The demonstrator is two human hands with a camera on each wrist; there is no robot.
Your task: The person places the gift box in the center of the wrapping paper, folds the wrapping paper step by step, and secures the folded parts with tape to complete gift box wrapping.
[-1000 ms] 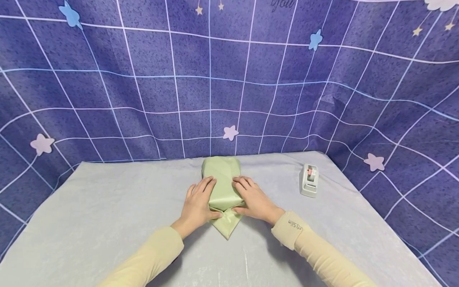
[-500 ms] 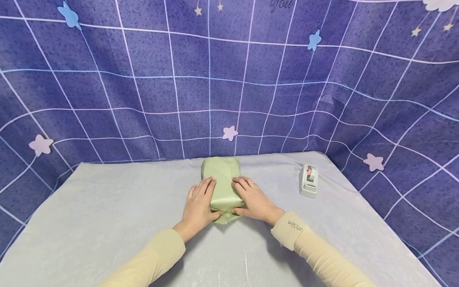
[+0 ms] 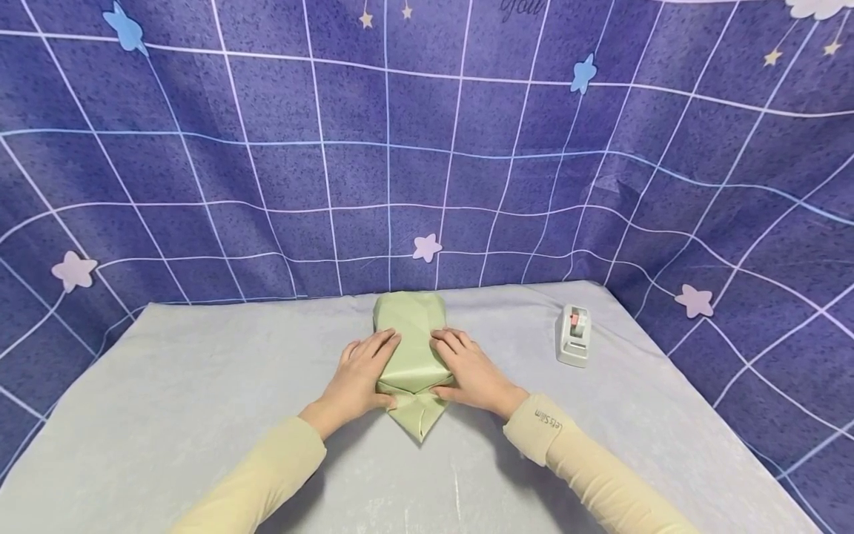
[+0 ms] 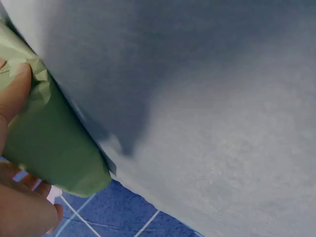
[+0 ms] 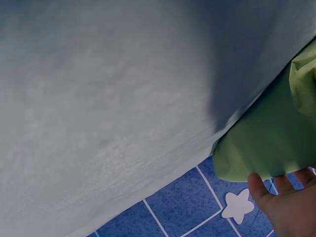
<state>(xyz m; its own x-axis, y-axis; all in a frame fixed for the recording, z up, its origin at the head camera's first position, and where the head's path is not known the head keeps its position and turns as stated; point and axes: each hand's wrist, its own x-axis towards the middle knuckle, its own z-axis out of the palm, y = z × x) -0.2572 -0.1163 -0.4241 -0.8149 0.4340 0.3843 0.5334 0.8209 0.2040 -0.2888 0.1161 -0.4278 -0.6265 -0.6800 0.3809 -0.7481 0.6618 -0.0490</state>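
A pale green wrapped package (image 3: 414,348) lies lengthwise on the cloth, its near end drawn into a pointed flap (image 3: 419,419). My left hand (image 3: 356,374) grips its left side, with fingers over the top edge and the thumb at the left of the folded end. On the other side my right hand (image 3: 474,374) holds the package, its thumb against the right of the fold. The left wrist view shows the left thumb (image 4: 17,91) on the creased wrapping. In the right wrist view, right-hand fingers (image 5: 281,185) lie along the package's edge; much of that hand is out of frame.
A white tape dispenser (image 3: 574,337) stands at the right on the light grey cloth (image 3: 233,386). Behind and to the right hangs a purple-blue curtain (image 3: 280,178) with grid lines and stars.
The flap was folded in half a second ago and now points out toward me again. My left hand has shifted slightly left; the right hand has stayed almost still.
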